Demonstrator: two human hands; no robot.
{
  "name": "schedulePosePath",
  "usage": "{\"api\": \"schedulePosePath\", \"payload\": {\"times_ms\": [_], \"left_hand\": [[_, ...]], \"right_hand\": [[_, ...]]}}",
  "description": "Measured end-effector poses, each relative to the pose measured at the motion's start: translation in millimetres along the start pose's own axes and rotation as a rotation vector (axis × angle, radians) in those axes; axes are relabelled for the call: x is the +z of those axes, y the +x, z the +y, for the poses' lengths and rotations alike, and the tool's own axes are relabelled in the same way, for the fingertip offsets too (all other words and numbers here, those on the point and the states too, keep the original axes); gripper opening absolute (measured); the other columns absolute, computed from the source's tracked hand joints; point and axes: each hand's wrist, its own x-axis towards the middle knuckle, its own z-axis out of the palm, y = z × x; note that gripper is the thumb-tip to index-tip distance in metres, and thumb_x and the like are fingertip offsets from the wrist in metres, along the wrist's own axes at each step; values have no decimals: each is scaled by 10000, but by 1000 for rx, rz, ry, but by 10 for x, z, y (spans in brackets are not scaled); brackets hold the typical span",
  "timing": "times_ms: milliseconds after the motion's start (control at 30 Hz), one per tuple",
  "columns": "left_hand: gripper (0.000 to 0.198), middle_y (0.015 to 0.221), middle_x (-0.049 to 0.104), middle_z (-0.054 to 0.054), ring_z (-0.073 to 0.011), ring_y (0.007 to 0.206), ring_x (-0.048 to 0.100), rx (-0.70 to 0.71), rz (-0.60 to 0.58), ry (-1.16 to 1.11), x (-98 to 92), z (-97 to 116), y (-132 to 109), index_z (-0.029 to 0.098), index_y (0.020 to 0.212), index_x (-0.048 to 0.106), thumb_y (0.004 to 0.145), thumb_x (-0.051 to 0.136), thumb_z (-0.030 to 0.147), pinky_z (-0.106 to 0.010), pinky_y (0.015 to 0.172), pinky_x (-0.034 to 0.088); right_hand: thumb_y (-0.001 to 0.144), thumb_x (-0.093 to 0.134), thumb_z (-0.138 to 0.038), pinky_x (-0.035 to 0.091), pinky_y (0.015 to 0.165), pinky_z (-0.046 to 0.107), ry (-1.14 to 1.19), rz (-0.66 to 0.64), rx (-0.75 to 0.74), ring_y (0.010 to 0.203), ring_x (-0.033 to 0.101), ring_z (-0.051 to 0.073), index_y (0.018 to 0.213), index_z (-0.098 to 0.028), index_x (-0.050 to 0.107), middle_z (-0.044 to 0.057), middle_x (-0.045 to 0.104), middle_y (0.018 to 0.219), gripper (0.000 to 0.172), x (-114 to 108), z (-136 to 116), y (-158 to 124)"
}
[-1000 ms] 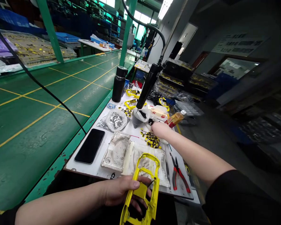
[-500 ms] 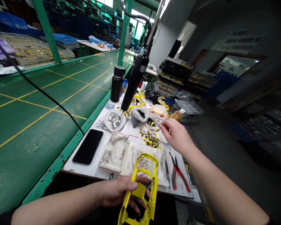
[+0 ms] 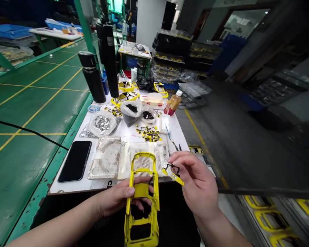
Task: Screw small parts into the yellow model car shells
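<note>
My left hand (image 3: 121, 193) is closed round a yellow model car body shell (image 3: 141, 166), thumb on its left side and fingers beneath, seen through its openings. The shell is held tilted, close to the table's front edge. To its right, my right hand (image 3: 198, 181) pinches a small black-and-yellow plastic part (image 3: 173, 171) between thumb and fingertips. That part is apart from the shell. Behind the shell lies a dirty white padded rest (image 3: 106, 156). Farther back is a pile of small yellow-and-black parts (image 3: 150, 133).
A phone (image 3: 75, 161) lies at left. Behind are bags of silver pieces (image 3: 102, 124) and black pieces (image 3: 131, 111), a drink bottle (image 3: 173, 103) and a black flask (image 3: 92, 77). A black power screwdriver (image 3: 108, 58) hangs over the table. A green conveyor (image 3: 41, 109) runs along the left.
My right hand has come back from the small parts at the rear right, now with the black-and-yellow part in view. My left hand still holds the shell. The view has turned right.
</note>
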Motion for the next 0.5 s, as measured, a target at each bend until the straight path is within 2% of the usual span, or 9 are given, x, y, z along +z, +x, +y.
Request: {"api": "schedulePosePath", "payload": {"times_ms": [167, 367, 500], "left_hand": [[801, 1555, 685, -215, -374, 1250, 794, -28, 43, 58, 65, 67, -21, 216, 1611, 630, 920, 897, 521, -395, 995, 607], [849, 1549, 693, -235, -385, 1255, 792, -20, 37, 71, 48, 76, -20, 201, 1614, 630, 901, 914, 565, -408, 986, 622], [854, 1546, 697, -222, -360, 1241, 795, -23, 5, 42, 30, 75, -8, 209, 1629, 616, 913, 906, 573, -400, 1005, 622]], "right_hand": [[1159, 623, -211, 555, 1034, 365, -32, 79, 9, 1098, 721, 193, 1146, -300, 705, 18, 764, 1150, 121, -42, -114, -158], [1157, 606, -181, 555, 1036, 364, -11, 38, -16, 1076, 728, 184, 1180, -293, 691, 17, 764, 1147, 142, -18, -103, -223], [1147, 605, -160, 545, 1030, 355, -38, 19, -37, 1094, 726, 176, 1212, -298, 687, 11, 765, 1166, 172, 1, -70, -233]]}}
